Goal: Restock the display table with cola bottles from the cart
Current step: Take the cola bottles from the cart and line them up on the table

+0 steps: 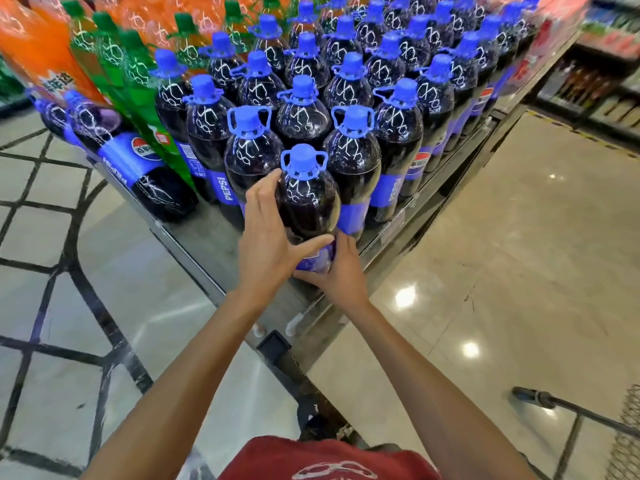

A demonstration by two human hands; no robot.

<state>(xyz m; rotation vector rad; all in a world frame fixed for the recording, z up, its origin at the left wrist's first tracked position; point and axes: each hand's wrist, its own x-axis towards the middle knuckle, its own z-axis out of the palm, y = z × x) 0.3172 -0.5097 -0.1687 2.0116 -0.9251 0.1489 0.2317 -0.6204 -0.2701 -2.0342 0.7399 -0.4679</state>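
A glossy beige tiled floor [502, 271] with dark inlaid lines surrounds the corner of a grey metal display table [194, 244]. A wire cart's dark handle [540, 398] shows at the lower right. At the table's near corner stands a large dark cola bottle with blue cap and blue label [306, 199], upright, touching its neighbours. The left hand [268, 233] wraps its side; the right hand [337, 268] clasps its lower label. Beyond, rows of matching blue-capped cola bottles [381, 74] fill the tabletop, with green soda bottles [114, 64] and orange ones [38, 46] at far left. Blurred shelves [602, 57] lie far right.
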